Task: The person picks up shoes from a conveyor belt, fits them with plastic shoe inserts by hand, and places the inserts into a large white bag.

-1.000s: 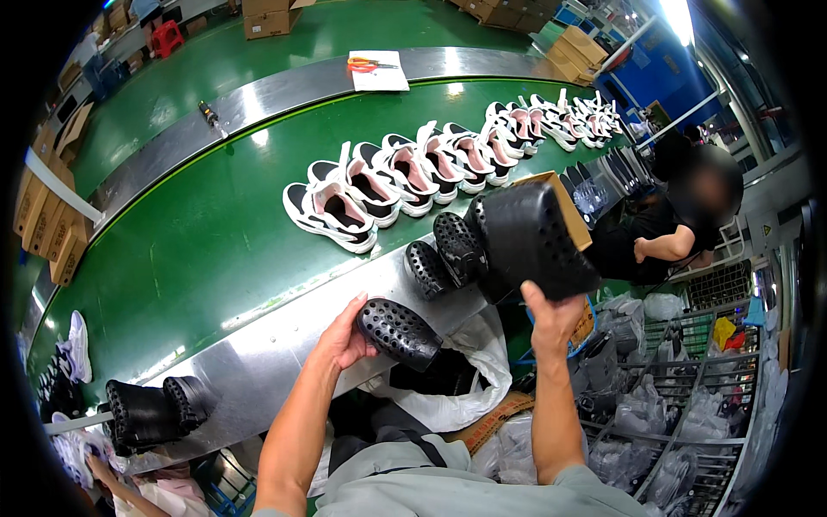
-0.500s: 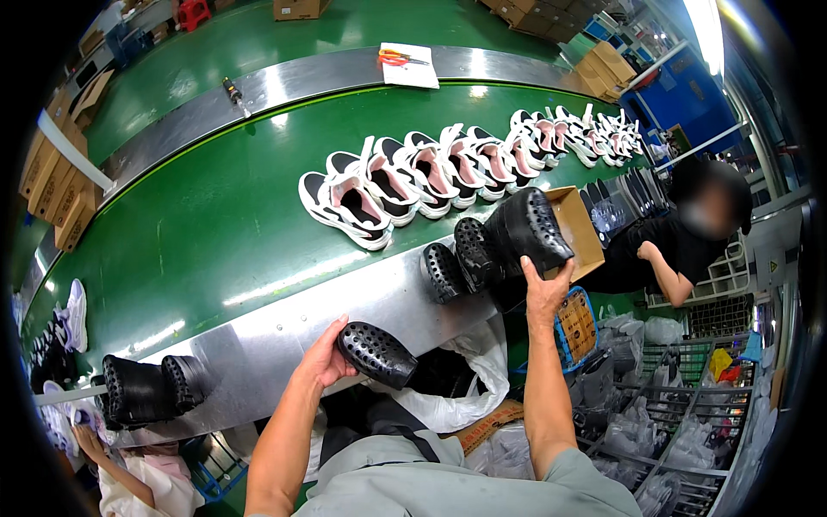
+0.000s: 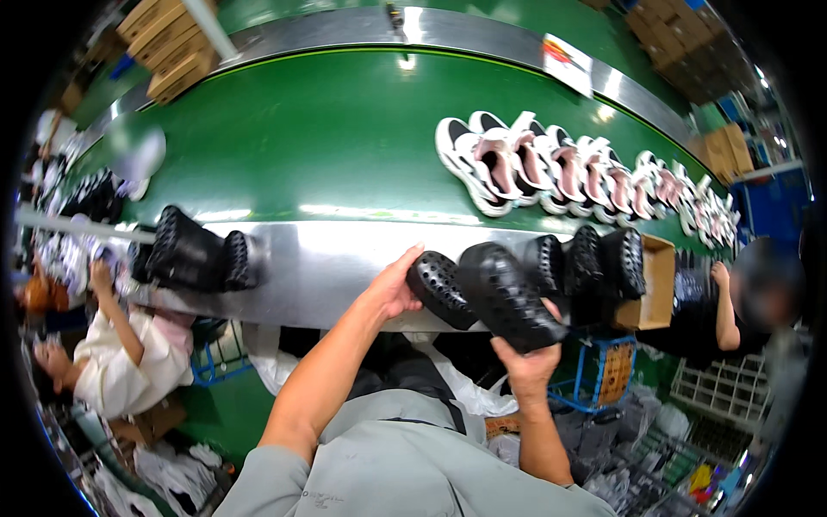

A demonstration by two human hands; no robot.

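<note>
My left hand (image 3: 399, 289) is closed on a black perforated plastic shoe toe form (image 3: 442, 291), thumb at its upper edge, above the metal ledge (image 3: 336, 258). Close by on the right, my right hand (image 3: 527, 366) grips a larger black perforated piece, seemingly a stack of nested toe forms (image 3: 504, 293), tilted with its holes facing me. The two overlap in view; I cannot tell whether they touch. Further right on the ledge stand more black toe forms (image 3: 586, 258) beside an open cardboard box (image 3: 657, 284).
A row of white, black and pink shoes (image 3: 568, 168) runs along the green conveyor belt (image 3: 301, 138). More black toe-form stacks (image 3: 185, 252) sit on the ledge's left part. One co-worker (image 3: 129, 345) is at the left, another (image 3: 741, 302) at the right. A blue-framed stool (image 3: 607, 370) stands below.
The view has turned, shifting the scene. My right hand has brought its stack away from the box side and close to the form in my left hand.
</note>
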